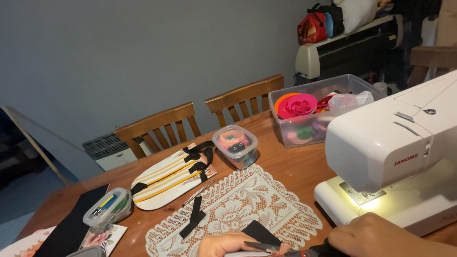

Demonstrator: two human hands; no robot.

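1. A large clear plastic tub [304, 131] at the far right of the counter [290, 166] holds pink and orange ribbon rolls [297, 104]
2. A small lidded tub [235, 145] at centre holds thread spools; another [107, 207] at the near left holds small tools
3. The left hand [223, 244], at the near edge on the lace mat [238, 209], pinches black fabric [259, 233] beside scissors [264, 246]
4. The right hand [381, 235] rests on dark fabric beside the white sewing machine [395, 152]; whether its grip is spread or pressed together cannot be told
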